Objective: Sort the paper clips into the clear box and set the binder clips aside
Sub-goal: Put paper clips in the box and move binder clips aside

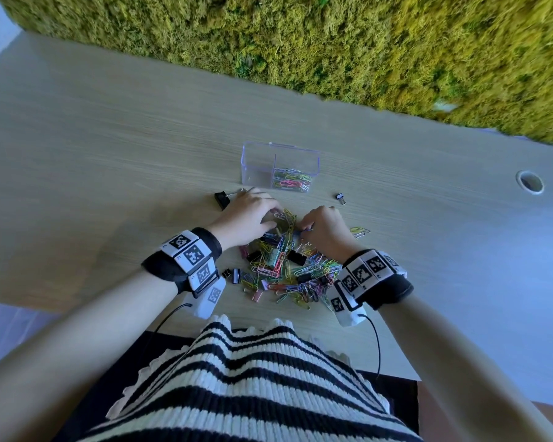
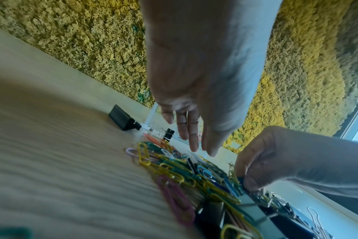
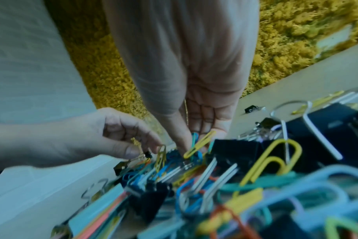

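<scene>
A: Item one, the container?
B: Clear rectangular plastic box (image 1: 280, 165), two compartments, on the pale wood-grain table (image 1: 109, 148). Coloured wire paper clips (image 1: 290, 181) fill the bottom of its right compartment; nothing shows in the left.

A: Unsorted stock?
B: Mixed heap of coloured paper clips and binder clips (image 1: 284, 269), near the table's front edge, between the wrists.

A: Set aside?
B: Large black binder clip (image 1: 221, 199) left of the box, just beyond the left hand. Small black binder clip (image 1: 340, 198) right of the box, well apart.

A: Hands?
B: Left hand (image 1: 248, 218) over the heap's far left; fingers extended and relaxed in the left wrist view, nothing gripped. Right hand (image 1: 324, 231) on the heap's far right, fingers curled, pinching clips (image 3: 198, 145) from the heap.

A: Surroundings?
B: Yellow-green moss wall (image 1: 332, 43) behind the table; round cable hole (image 1: 529, 182) far right.
</scene>
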`<action>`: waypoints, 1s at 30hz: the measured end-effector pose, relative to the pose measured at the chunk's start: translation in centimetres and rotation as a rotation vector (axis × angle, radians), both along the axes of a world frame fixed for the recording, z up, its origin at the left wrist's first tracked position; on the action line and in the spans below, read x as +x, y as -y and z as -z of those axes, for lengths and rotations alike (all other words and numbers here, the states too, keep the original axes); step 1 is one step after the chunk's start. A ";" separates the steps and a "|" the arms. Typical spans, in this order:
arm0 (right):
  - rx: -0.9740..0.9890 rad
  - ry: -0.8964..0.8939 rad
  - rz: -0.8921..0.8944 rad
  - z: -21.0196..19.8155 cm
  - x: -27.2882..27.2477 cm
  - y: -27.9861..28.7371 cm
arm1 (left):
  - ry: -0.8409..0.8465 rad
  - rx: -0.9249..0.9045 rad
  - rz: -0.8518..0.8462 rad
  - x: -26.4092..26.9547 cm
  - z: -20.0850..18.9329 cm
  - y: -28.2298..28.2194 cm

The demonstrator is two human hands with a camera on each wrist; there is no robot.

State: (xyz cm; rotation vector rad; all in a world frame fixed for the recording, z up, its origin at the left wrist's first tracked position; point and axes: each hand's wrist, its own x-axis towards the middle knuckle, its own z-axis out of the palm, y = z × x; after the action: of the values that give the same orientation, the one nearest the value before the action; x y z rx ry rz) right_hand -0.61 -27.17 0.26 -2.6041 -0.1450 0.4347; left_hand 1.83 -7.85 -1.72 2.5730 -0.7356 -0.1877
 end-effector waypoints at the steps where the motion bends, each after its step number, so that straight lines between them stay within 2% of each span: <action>1: 0.033 -0.006 0.022 -0.1 0.1 0.3 | 0.000 0.005 0.000 0.0 -0.1 0.0; 9: 0.393 0.095 0.242 -2.6 2.2 3.0 | -0.003 -0.007 -0.033 0.2 -0.3 -0.2; 14: 0.527 0.278 0.303 -5.3 5.4 2.8 | -0.043 0.027 -0.050 0.1 -0.5 -0.2; 16: 0.516 0.390 0.282 -6.0 6.8 2.0 | -0.037 0.039 -0.057 0.0 -0.5 -0.1; 20: 0.400 0.561 0.126 -5.6 8.5 -0.2 | -0.037 0.076 -0.074 -0.2 -0.5 0.3; 24: 0.269 0.524 -0.006 -4.0 8.6 -0.8 | -0.037 0.134 -0.064 -0.4 -0.4 0.6; 28: 0.265 0.577 -0.005 -3.6 6.9 0.8 | -0.035 0.178 -0.037 -0.6 -0.4 0.5; 30: 0.249 0.504 -0.004 -3.7 5.4 2.2 | -0.034 0.195 -0.032 -0.7 -0.3 0.6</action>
State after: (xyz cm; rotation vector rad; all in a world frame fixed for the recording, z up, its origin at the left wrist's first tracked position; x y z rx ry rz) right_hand 4.78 -29.35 3.97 -2.4105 -0.3482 -0.2354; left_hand 1.17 -8.46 -1.40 2.7562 -0.6944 -0.3058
